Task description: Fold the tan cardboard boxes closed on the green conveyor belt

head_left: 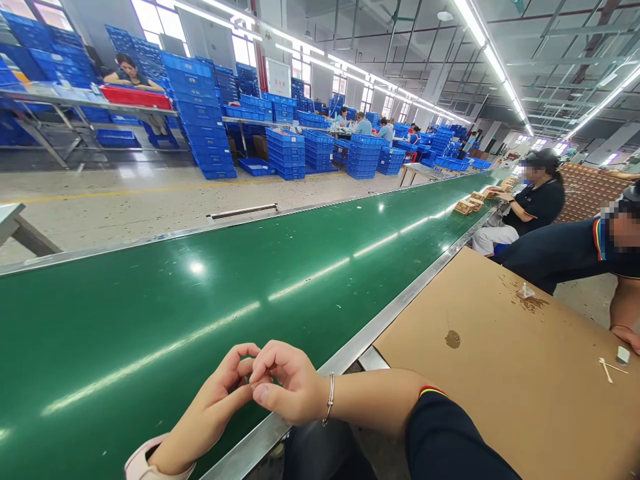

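My left hand [215,393] and my right hand [287,381] meet above the near edge of the green conveyor belt [165,327]. Their fingertips touch, with the fingers loosely bent and the thumbs apart from them. No object shows in either hand, though where the fingertips overlap is partly hidden. A pale band circles my left wrist. On my right wrist sits a thin metal bracelet [330,399].
A brown board [480,373] at right bears a wet spot, white sticks [607,370] and a small block [623,355]. Two people in dark shirts sit along the belt's right side, near wooden boxes [465,207]. Blue crates [200,120] stand stacked beyond the belt.
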Available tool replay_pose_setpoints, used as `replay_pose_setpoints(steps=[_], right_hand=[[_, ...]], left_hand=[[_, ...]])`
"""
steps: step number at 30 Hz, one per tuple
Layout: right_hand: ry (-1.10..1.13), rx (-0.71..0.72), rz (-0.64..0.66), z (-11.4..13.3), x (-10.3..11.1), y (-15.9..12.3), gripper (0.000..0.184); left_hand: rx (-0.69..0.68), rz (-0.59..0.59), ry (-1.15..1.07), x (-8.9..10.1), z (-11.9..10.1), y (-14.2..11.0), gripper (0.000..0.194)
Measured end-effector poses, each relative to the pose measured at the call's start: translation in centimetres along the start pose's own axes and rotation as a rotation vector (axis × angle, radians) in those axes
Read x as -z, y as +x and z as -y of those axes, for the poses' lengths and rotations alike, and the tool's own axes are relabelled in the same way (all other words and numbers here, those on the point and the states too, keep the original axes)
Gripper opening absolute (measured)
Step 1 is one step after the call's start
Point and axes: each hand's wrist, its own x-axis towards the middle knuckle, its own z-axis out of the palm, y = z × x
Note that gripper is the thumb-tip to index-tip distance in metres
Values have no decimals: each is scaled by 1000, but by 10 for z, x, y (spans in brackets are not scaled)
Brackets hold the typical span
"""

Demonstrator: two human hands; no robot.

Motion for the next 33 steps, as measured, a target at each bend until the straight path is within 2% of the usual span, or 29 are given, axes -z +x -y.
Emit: replay_pose_setpoints(steps=[8, 13, 15, 18, 21, 24, 28, 33], right_hand=[[17, 66, 3, 0, -1, 0, 29], [-12, 61, 15, -3, 0, -1, 35], [-24, 46, 20, -5, 0, -1, 39], [11, -20, 32, -7, 0, -2, 43], [119, -108, 98, -7, -2, -4, 45], [79, -61, 99, -7, -2, -3, 43], [13, 35, 7, -6, 1, -1, 39], [24, -24, -17, -3, 2, 0, 40]], left_hand=[[12, 30, -45, 1, -2, -1, 34], [19, 116, -18, 9, 2, 6, 28], [24, 113, -20, 11, 4, 9, 27], [0, 58, -2, 12, 8, 12, 29], [-22, -14, 46, 11, 10, 16, 35], [-21, -80, 87, 9, 8, 19, 36], [-57, -167, 71, 8, 4, 23, 40], [-96, -186, 86, 11, 10, 26, 37]])
